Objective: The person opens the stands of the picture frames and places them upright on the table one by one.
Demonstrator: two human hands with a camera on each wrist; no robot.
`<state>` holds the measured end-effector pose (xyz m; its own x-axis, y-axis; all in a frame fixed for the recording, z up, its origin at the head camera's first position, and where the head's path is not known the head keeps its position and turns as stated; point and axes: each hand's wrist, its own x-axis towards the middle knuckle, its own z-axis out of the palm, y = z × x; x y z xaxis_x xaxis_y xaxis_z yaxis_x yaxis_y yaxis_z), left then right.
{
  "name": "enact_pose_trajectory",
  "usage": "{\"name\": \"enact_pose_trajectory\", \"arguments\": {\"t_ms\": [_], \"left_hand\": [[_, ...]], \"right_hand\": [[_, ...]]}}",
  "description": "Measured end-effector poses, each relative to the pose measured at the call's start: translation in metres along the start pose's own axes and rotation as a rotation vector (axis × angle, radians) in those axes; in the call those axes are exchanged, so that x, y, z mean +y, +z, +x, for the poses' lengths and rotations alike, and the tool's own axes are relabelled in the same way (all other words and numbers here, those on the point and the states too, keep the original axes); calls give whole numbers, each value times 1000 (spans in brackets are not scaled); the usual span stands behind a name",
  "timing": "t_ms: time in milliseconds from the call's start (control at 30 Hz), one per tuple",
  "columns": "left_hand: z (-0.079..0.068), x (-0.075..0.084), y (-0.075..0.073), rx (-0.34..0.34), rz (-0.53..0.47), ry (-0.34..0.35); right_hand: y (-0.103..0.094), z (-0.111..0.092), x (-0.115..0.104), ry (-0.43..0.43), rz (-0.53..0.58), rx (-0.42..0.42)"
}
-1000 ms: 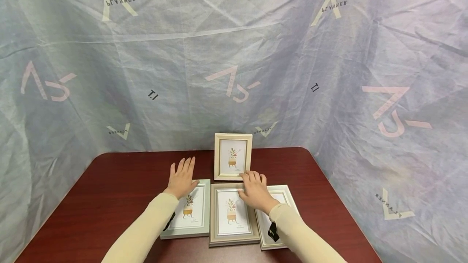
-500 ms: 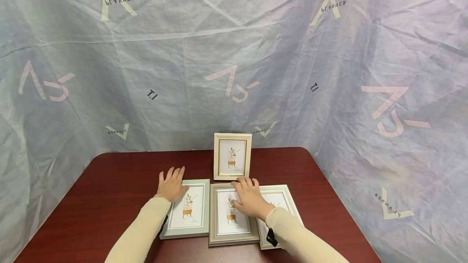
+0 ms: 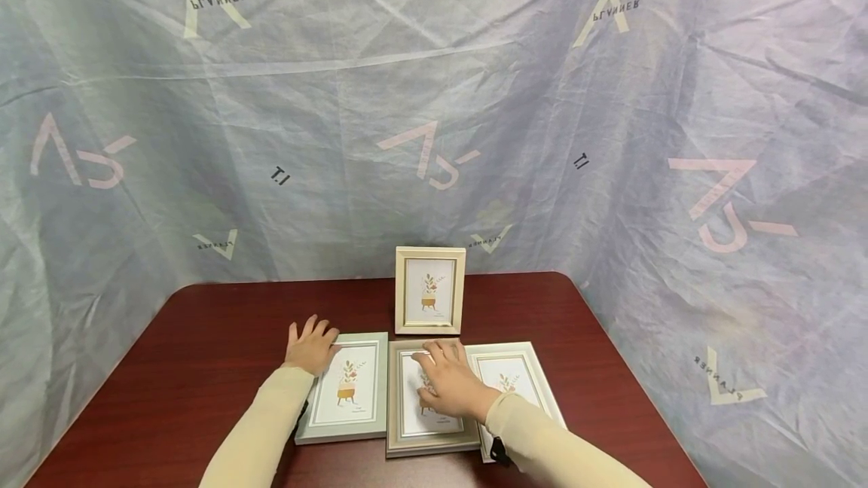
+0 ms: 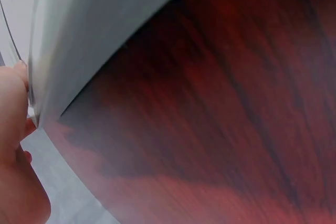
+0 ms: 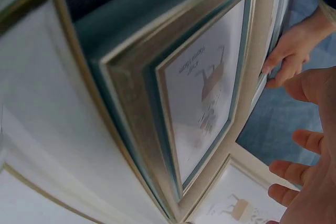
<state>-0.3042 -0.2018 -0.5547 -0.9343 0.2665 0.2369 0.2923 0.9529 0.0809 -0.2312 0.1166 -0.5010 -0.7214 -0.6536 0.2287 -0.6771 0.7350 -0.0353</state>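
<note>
Mint-green picture frame [image 3: 349,390] at left, lying face up, long axis near to far, print's top pointing far; left hand [image 3: 310,349] touches its far left corner, grip unclear. Probably light, stiff, fragile-fronted: hold both long edges. Rightward, right hand [image 3: 449,384], relaxed, holding nothing, over the taupe picture frame [image 3: 411,416].

Seen from the taupe frame [image 3: 410,420], bare table [image 3: 203,382] gives passing room well out to the left and right, and also behind it to either side. Directly behind it the upright cream frame [image 3: 430,290] blocks the way; the green frame [image 3: 349,386] hems its left, the white frame [image 3: 511,371] its right, and the right hand [image 3: 447,382] covers it from above.
</note>
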Motion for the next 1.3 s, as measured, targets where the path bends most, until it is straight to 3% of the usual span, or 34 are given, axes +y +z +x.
{"name": "enact_pose_trajectory", "arguments": {"t_ms": [133, 733, 1067, 1300], "left_hand": [[0, 2, -2, 34, -9, 14], [-2, 12, -20, 5, 14, 25], [4, 8, -34, 64, 2, 92], [3, 8, -49, 136, 51, 151]], "right_hand": [[0, 0, -1, 0, -31, -15], [-4, -4, 0, 0, -5, 9], [-10, -7, 7, 34, 34, 33], [-15, -13, 15, 47, 34, 63]]}}
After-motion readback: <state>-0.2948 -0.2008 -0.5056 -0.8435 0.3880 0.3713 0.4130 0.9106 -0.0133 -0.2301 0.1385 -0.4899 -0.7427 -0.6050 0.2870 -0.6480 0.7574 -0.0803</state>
